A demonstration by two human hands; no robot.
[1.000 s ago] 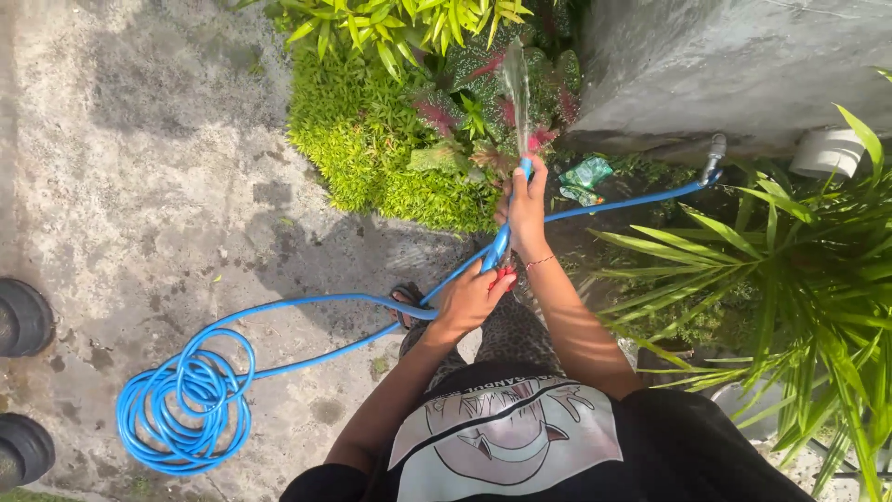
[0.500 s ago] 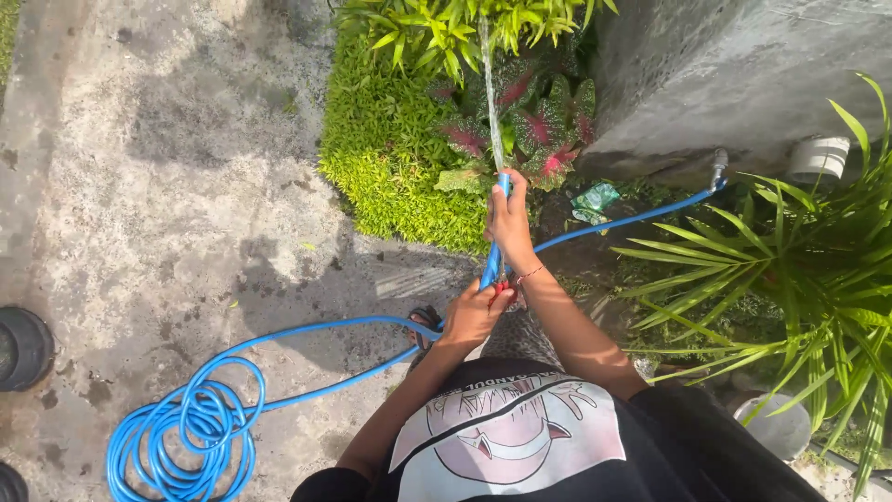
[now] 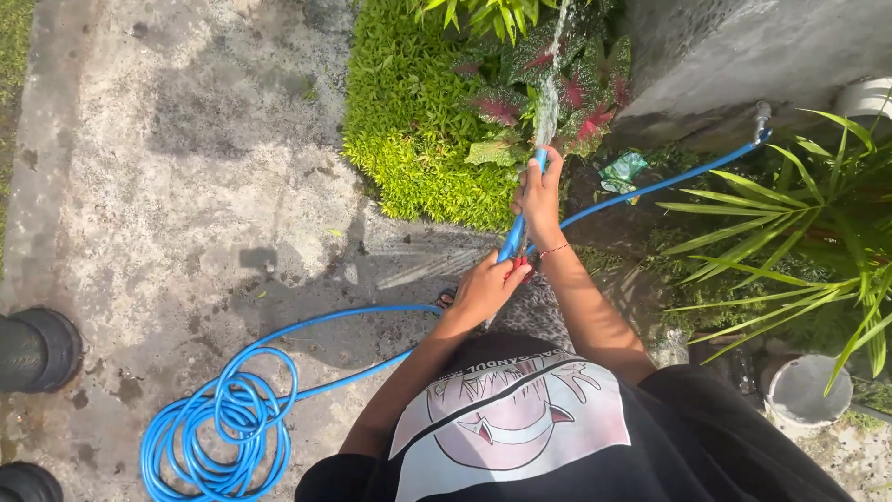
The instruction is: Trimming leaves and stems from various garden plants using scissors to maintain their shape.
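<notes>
my right hand [image 3: 539,193] clamped on blue hose [image 3: 512,242] tip | left hand [image 3: 485,286] gripping lower | jet shifted right onto red-leaf plants [image 3: 567,84], upper centre

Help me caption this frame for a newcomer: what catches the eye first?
The bright blue hose stands out, coiled on the concrete at lower left and running up to both hands. The right hand grips its end, spraying water over red-and-green leafy plants by the wall, while the left hand holds the hose lower down.
</notes>
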